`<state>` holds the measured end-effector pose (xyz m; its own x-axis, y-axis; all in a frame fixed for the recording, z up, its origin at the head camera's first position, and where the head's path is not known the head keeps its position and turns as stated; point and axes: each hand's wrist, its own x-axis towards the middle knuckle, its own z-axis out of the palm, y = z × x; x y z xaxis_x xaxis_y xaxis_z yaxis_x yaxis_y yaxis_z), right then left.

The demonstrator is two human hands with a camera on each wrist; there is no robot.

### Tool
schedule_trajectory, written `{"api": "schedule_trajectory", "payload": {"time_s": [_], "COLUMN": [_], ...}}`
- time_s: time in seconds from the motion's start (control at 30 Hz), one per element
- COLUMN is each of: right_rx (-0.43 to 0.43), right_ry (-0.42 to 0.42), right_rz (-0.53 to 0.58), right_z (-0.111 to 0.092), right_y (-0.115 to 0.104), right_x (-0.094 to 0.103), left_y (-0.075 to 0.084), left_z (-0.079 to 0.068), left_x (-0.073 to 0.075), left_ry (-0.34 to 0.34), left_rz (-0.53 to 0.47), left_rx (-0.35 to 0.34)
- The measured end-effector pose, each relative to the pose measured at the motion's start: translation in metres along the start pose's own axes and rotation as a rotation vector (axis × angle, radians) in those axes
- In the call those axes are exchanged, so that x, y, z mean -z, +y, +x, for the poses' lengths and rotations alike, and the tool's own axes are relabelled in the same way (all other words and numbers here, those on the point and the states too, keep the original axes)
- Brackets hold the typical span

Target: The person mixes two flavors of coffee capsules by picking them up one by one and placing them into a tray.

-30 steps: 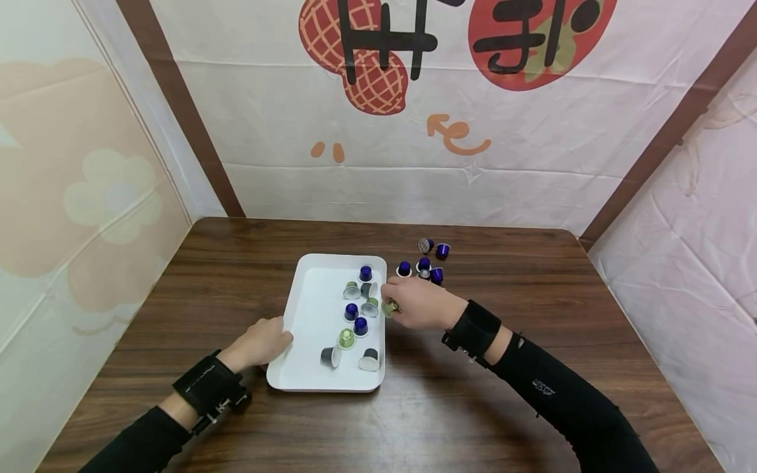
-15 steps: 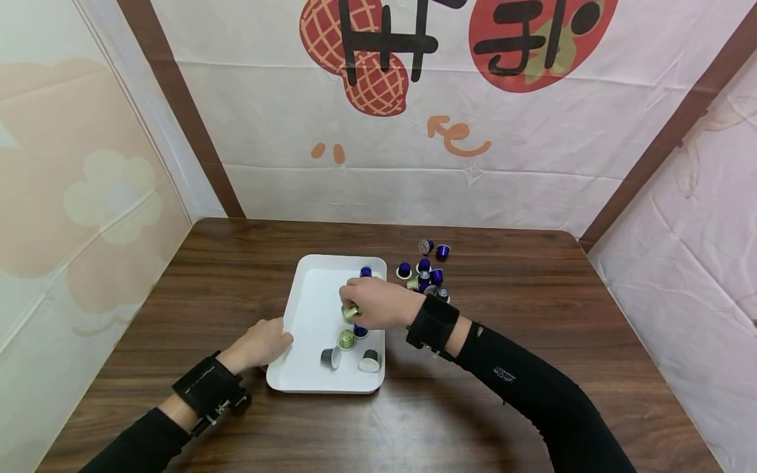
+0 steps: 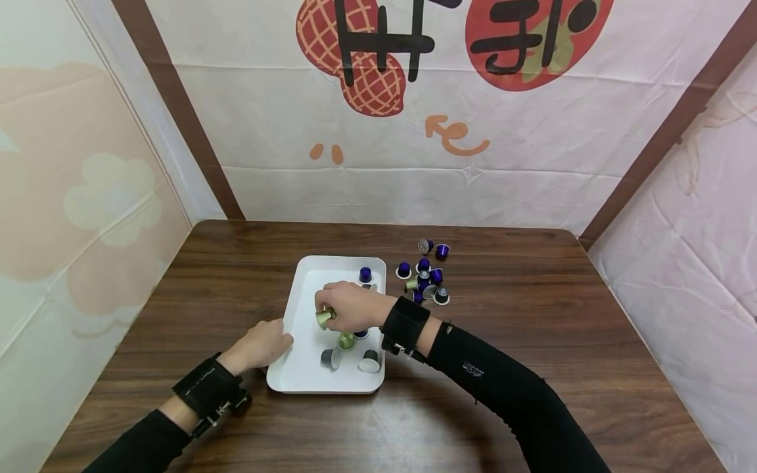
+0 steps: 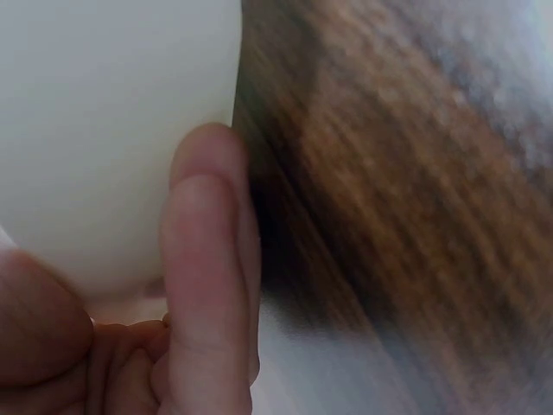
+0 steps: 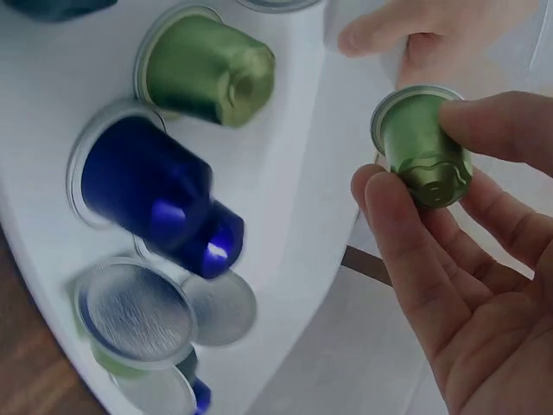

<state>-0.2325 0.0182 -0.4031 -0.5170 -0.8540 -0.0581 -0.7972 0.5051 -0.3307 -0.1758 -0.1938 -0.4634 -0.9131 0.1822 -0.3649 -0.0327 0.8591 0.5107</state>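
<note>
Two black sleeves (image 3: 491, 374) reach over one brown table (image 3: 520, 328). On one white tray (image 3: 307, 289), two grey capsules (image 3: 369, 361) lie nearest; the left hand (image 3: 257, 343) is clamped on the tray's left edge, between thumb and fingers. Just beyond the grey pair stands one green capsule (image 3: 346, 341), dome up. Over the left middle of the tray, the right hand (image 3: 355, 306) pinches one more, the held green capsule (image 3: 324, 319), between thumb and fingertips; capsules beneath this hand are too hidden for me to count. One blue capsule (image 3: 365, 274) stands at the tray's far end. Right of the tray lies a mixed cluster (image 3: 436, 276), too overlapped to count; beyond it, two dark blue capsules (image 3: 442, 251) lie apart. One printed backdrop (image 3: 266, 118) hangs farthest. Compared with a second ago, the left hand keeps its place, while the right hand and its capsule have passed leftward from the tray's right rim. The held green capsule is a glossy tapered cup with a silvery rim and a rippled band near its narrow end, which faces the right wrist camera.
</note>
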Motion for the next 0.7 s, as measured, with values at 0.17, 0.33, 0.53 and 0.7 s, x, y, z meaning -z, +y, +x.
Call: {"api": "schedule_trajectory", "payload": {"time_s": [0.17, 0.33, 0.53, 0.7], "right_rx": [-0.024, -0.036, -0.074, -0.127], "right_ry": [0.005, -0.008, 0.032, 0.063], "right_rz": [-0.003, -0.056, -0.103, -0.11], "right_z": [0.007, 0.003, -0.017, -0.046], "right_y": [0.003, 0.009, 0.025, 0.052], "right_x": [-0.008, -0.008, 0.009, 0.024], "left_y": [-0.001, 0.0, 0.0, 0.0], "left_z": [-0.001, -0.001, 0.0, 0.0], "left_x": [0.0, -0.001, -0.001, -0.001], "left_ry": [0.005, 0.01, 0.02, 0.023], "left_rz": [-0.002, -0.01, -0.006, -0.004], "left_rx": [-0.007, -0.024, -0.04, -0.04]}}
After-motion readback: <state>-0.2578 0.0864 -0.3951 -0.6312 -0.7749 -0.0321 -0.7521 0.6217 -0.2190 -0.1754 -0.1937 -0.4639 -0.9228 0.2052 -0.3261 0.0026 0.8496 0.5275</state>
